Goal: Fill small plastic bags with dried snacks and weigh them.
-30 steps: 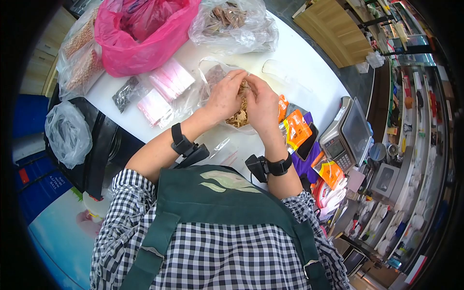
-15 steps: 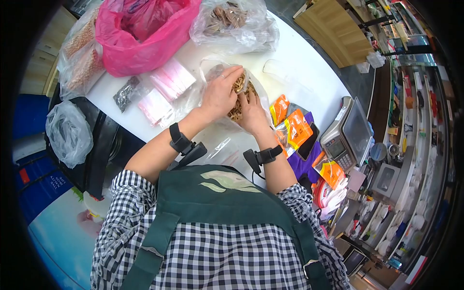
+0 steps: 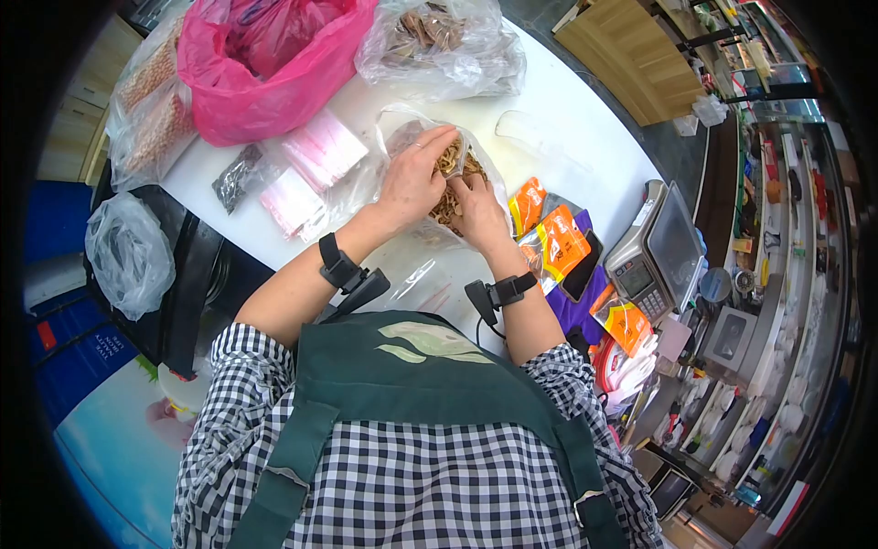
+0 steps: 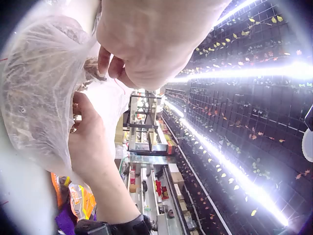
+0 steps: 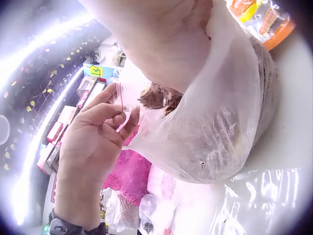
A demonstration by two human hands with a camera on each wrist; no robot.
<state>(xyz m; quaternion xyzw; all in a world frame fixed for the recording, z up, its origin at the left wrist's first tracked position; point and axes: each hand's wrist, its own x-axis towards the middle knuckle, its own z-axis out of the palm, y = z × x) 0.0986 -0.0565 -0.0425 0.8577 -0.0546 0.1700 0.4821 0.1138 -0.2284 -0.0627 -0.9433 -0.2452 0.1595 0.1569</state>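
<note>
On the counter (image 3: pixel 567 101), left of the orange packets (image 3: pixel 560 245), the left grip (image 3: pixel 412 183) pinches a small zip pouch (image 5: pixel 121 104) at the mouth of the clear bag of dried pieces (image 5: pixel 220 127), handy to the right grip (image 3: pixel 480 212), whose fingers are buried inside, so I cannot tell what they hold.

— What sort of room is it?
— A shop. A white round table (image 3: pixel 585 110) stands on a dark floor (image 3: pixel 679 157), with a wooden cabinet (image 3: pixel 631 55) beyond.
— And the light?
— Bright strip lights (image 4: pixel 234 166) cross a dark grid ceiling (image 4: pixel 264 112). Stocked shelves (image 3: pixel 786 293) line the right side.
</note>
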